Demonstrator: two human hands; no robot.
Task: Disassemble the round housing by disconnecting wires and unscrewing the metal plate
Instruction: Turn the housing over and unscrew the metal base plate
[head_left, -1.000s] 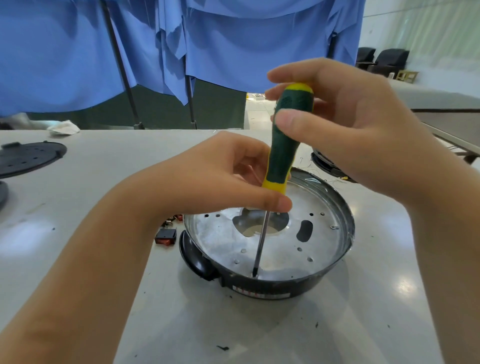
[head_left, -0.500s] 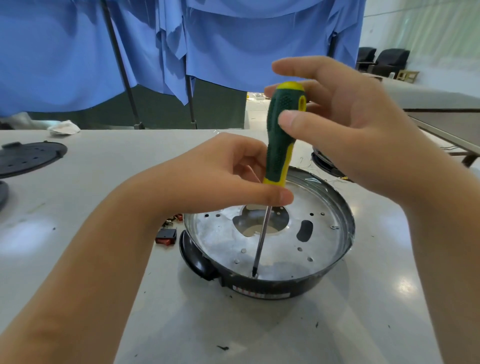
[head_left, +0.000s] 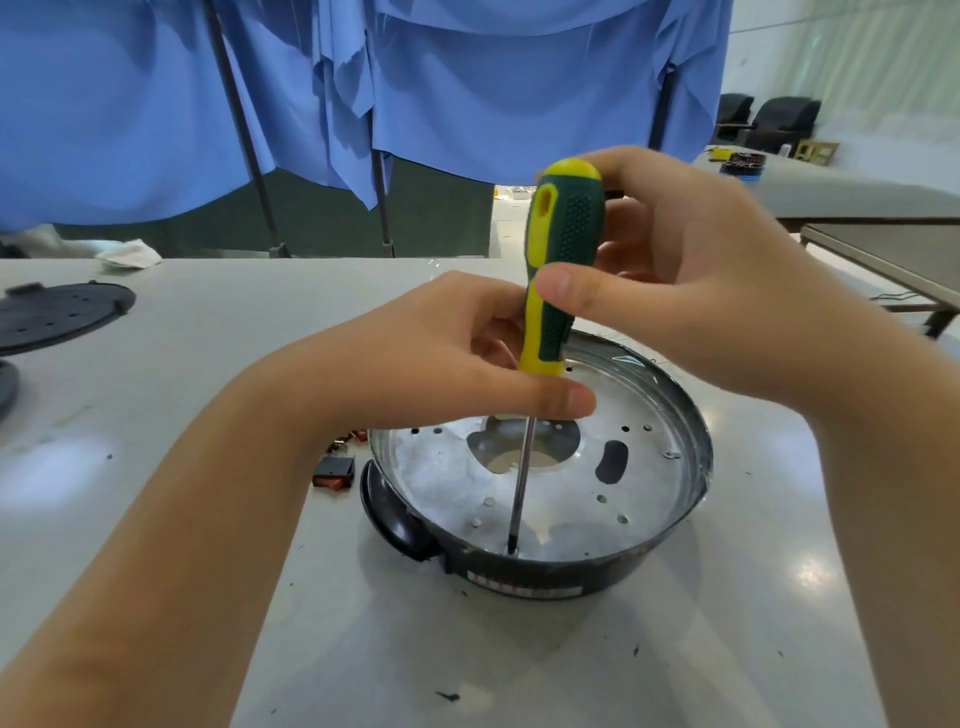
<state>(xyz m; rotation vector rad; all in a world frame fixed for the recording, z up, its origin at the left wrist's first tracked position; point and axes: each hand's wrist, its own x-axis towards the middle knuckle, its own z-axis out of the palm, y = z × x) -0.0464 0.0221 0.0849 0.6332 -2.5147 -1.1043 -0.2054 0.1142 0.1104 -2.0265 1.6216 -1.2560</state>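
A round black housing (head_left: 524, 579) stands on the table in front of me, with a silver metal plate (head_left: 447, 493) full of holes inside it. A green and yellow screwdriver (head_left: 563, 249) stands nearly upright, its tip on a screw at the plate's near edge. My right hand (head_left: 691, 291) grips the handle's upper part, thumb across the front. My left hand (head_left: 441, 358) pinches the handle's yellow lower end, just above the shaft. A loose screw (head_left: 671, 455) lies on the plate's right side.
A red and black switch (head_left: 335, 474) with wire ends lies left of the housing. A black perforated disc (head_left: 57, 314) rests at the table's far left, a crumpled white cloth (head_left: 130, 254) behind it. Blue fabric hangs beyond the table. Another table stands to the right.
The right hand has turned the screwdriver handle, so its yellow strip with the hole now faces me, and the fingers have regripped. The left hand and the tip stay in place.
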